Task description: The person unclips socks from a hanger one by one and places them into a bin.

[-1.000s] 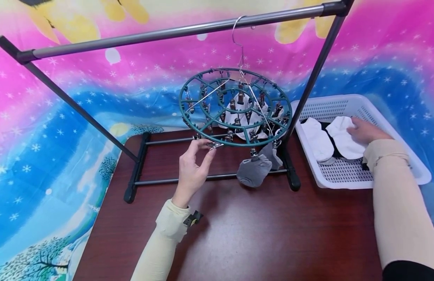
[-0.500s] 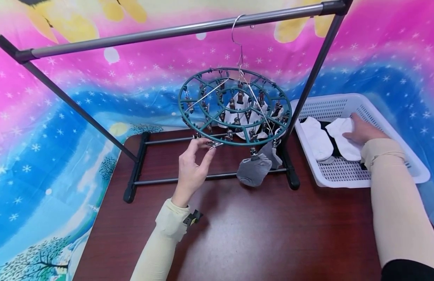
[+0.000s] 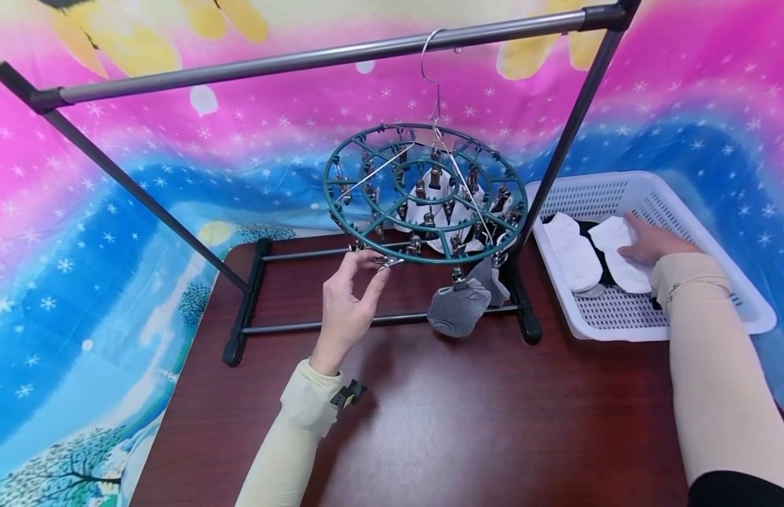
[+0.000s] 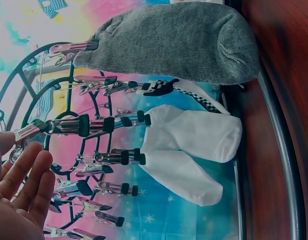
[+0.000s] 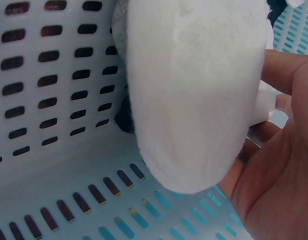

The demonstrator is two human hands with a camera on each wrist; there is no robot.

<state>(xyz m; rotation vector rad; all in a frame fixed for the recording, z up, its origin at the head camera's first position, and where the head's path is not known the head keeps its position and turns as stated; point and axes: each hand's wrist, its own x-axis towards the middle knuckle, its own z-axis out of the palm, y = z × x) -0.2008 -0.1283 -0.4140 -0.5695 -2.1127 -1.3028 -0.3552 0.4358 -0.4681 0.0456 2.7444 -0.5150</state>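
Note:
A round green clip hanger (image 3: pixel 426 191) hangs by its hook from the grey rail (image 3: pixel 303 60). My left hand (image 3: pixel 369 264) reaches up to its near rim and pinches a metal clip (image 3: pixel 387 263) between thumb and forefinger; the left wrist view shows the hand (image 4: pixel 24 175) beside that clip (image 4: pixel 31 131). A grey sock (image 3: pixel 458 310) (image 4: pixel 174 42) dangles from a front clip, and white socks (image 3: pixel 430 204) (image 4: pixel 194 140) hang further in. My right hand (image 3: pixel 632 236) (image 5: pixel 274 150) is in the white basket (image 3: pixel 594 184), fingers curled round a white sock (image 3: pixel 620 260) (image 5: pixel 194 95).
A second white sock (image 3: pixel 575 253) and something dark lie in the basket. The black rack frame (image 3: pixel 525 310) stands on the dark wooden table (image 3: pixel 461 422), between the hanger and the basket. A bright pink and blue cloth (image 3: pixel 113 211) hangs behind.
My right hand has slid a little to the left inside the basket with the white sock. The left hand stays on the clip.

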